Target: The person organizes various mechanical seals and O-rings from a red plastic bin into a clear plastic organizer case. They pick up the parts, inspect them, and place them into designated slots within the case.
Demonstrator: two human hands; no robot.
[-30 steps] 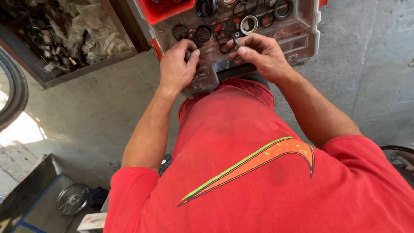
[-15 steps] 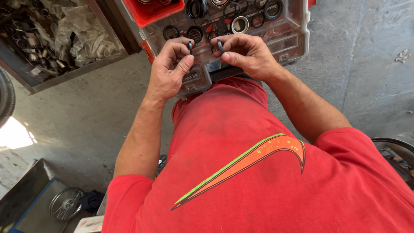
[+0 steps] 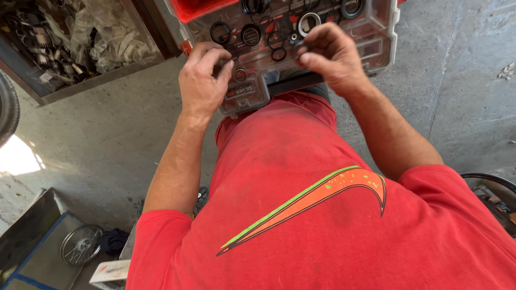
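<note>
The concrete floor (image 3: 80, 134) fills most of my view, with a bin of metal scrap and plastic wrap (image 3: 70, 37) at ten o'clock and a small spoked wheel (image 3: 80, 244) down at seven. My red shirt (image 3: 322, 225) covers the lower half.

On my lap at twelve o'clock sits the clear-lidded organizer case (image 3: 376, 43), its compartments holding black rubber rings and seals (image 3: 250, 35). A second ago both my hands rested spread on the near edge of the case; since then they have come up and closer to each other over its middle compartments.

My left hand (image 3: 204, 80) now lies on the lid near the front latch at eleven o'clock, fingers curled down against the plastic, holding nothing that I can see. My right hand (image 3: 333, 56), at one o'clock, has its thumb and forefinger pinched together on a small dark piece, too small to tell what, just beside a loose black ring (image 3: 278, 54). By my judgement I have gone from steadying the case to picking out one seal.
</note>
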